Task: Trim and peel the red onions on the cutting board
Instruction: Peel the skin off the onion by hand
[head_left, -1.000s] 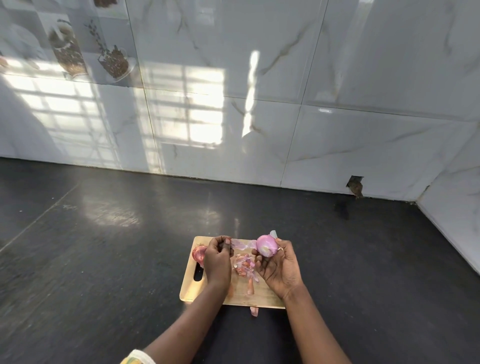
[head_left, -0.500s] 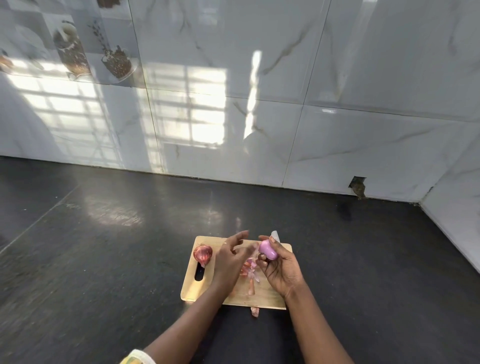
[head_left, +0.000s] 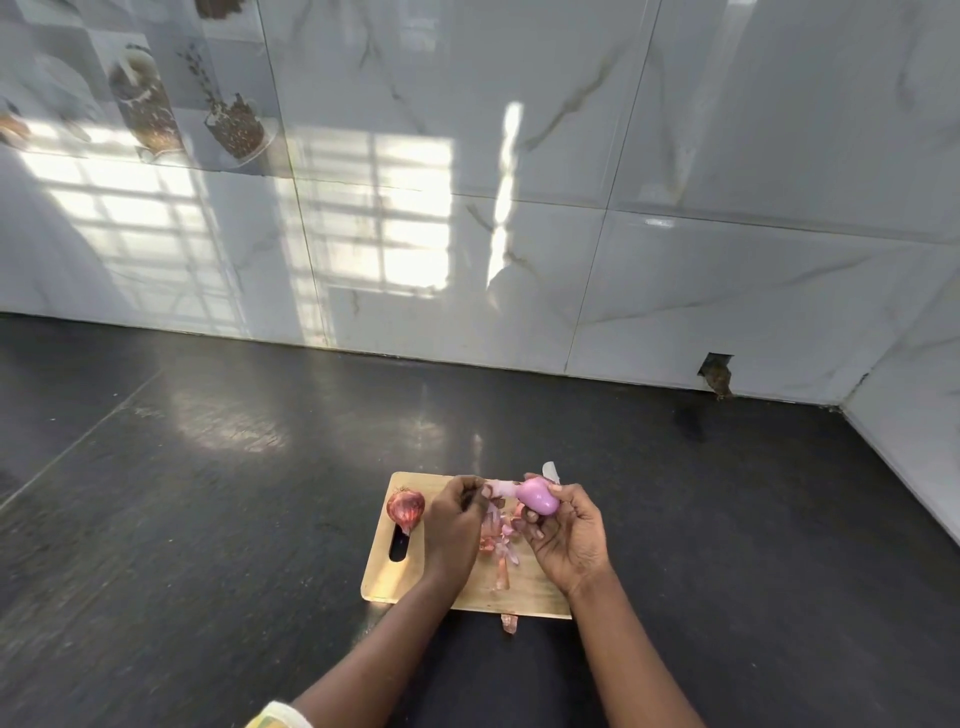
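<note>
Since the earlier frame, the left hand (head_left: 453, 525) has closed, pinching a strip of skin (head_left: 500, 487) off the peeled onion (head_left: 538, 495) gripped by the right hand (head_left: 569, 538) above the cutting board (head_left: 382, 571). An unpeeled onion (head_left: 405, 510) lies at its far-left corner.

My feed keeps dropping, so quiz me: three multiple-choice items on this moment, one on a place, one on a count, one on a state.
1. Where is the unpeeled onion?
A. On the cutting board's left end, by the handle slot
B. On the dark counter
C. In the left hand

2. How many onions show?
A. One
B. Two
C. Four

3. What state is the onion in the right hand in?
A. Dry skin intact
B. Sliced in half
C. Mostly peeled, smooth and pale purple

Key: 1 A, it sits above the slot. 2 B, one lies on the board, one is held. 3 C, the left hand pinches a skin strip off the held onion.
</note>
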